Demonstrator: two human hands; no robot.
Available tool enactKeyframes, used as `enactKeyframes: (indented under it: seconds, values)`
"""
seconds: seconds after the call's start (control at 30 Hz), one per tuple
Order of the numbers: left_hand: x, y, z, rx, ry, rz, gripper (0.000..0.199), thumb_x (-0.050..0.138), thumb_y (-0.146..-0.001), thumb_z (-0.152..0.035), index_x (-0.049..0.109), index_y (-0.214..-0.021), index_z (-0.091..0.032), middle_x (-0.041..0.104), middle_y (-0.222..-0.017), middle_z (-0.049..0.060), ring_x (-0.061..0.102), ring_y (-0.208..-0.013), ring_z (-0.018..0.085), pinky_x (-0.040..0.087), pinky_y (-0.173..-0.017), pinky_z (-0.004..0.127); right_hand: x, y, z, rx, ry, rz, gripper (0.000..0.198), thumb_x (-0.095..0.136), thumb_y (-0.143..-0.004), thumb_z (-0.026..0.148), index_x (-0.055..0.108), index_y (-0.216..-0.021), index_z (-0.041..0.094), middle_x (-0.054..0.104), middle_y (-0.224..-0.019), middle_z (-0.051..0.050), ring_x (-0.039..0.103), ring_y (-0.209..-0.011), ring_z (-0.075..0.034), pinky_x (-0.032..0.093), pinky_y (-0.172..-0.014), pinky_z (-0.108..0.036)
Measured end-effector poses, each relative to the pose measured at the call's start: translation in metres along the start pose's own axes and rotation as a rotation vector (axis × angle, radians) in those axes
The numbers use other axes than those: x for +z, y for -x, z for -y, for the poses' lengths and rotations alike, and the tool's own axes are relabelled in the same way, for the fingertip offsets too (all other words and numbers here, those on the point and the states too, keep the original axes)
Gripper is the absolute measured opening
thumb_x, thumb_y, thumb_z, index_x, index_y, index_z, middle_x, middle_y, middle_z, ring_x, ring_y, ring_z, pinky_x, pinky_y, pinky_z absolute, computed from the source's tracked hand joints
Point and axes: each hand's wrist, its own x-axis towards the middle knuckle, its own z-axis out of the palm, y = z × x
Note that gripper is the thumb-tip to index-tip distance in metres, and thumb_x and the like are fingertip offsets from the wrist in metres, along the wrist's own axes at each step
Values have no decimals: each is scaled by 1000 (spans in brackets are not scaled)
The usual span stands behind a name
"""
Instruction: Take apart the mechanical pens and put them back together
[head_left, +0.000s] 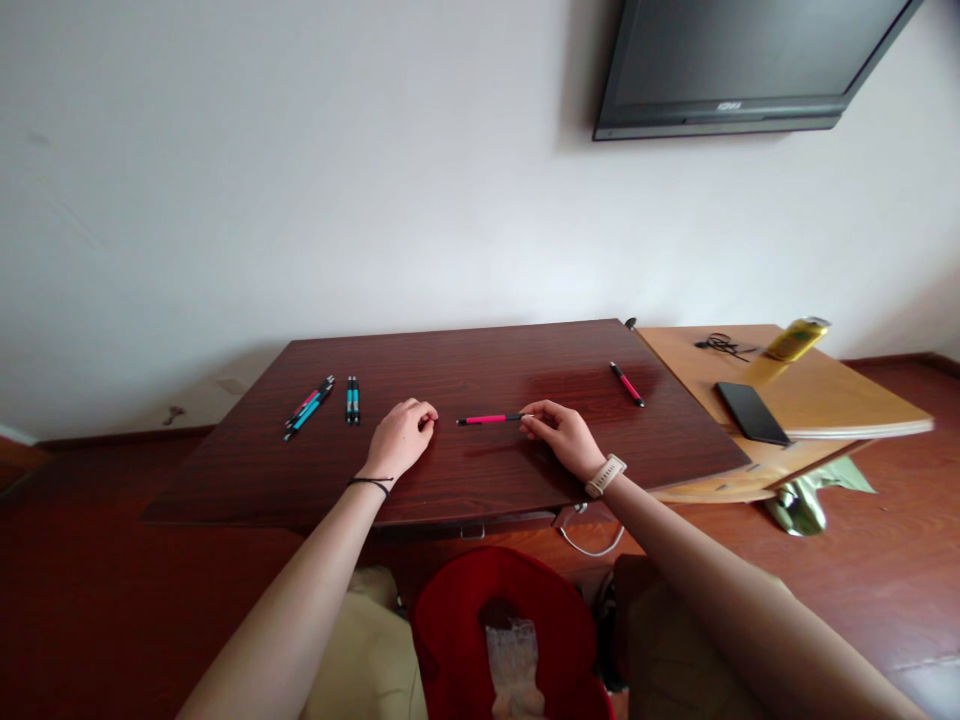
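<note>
A pink and black pen [487,419] lies across the middle of the dark wooden table [465,470]. My right hand [562,436] pinches its right end with thumb and fingers. My left hand [401,437] rests on the table just left of the pen, fingers curled in, holding nothing that I can see. A second pink pen [627,384] lies to the right. Two teal pens [352,399] lie side by side at the left, and beside them a pink and a teal pen [308,407] lie together at an angle.
A lighter wooden board [825,390] to the right carries a black phone [751,412], a yellow can [796,338] and a black cord [724,345]. A television [742,60] hangs on the wall. A red round object [510,630] sits by my lap.
</note>
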Motion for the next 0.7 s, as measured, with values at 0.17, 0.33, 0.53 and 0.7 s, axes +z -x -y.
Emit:
enactKeyframes:
  seconds: [0.17, 0.33, 0.53, 0.7]
  values:
    - [-1, -1, -2, -15, 1, 17, 16, 62, -92, -16, 71, -101, -25, 70, -96, 4, 67, -95, 24, 52, -84, 34, -1, 0, -3, -4, -2, 6, 38, 74, -92, 55, 74, -108, 20, 79, -93, -7, 74, -81, -21, 60, -75, -33]
    - [0, -1, 1, -10, 23, 22, 23, 61, -90, -12, 70, -106, -25, 71, -98, 4, 68, -96, 24, 54, -84, 36, -1, 0, -3, -5, 11, 5, 39, 74, -92, 56, 74, -108, 20, 79, -91, -7, 74, -79, -22, 60, -74, -33]
    - [-4, -1, -11, 125, 61, -100, 27, 59, -93, -11, 68, -117, -23, 70, -114, 8, 66, -111, 27, 53, -102, 43, -1, 0, -2, 1, 1, 2, 40, 75, -91, 57, 74, -108, 20, 79, -91, -7, 74, -79, -22, 59, -74, -33]
    - [-8, 0, -29, 295, 135, -58, 21, 63, -99, -18, 67, -119, -24, 72, -111, 7, 66, -107, 26, 53, -100, 44, -2, -1, -6, 1, 2, 9, 38, 74, -93, 55, 74, -109, 21, 79, -91, -7, 74, -79, -21, 58, -73, -32]
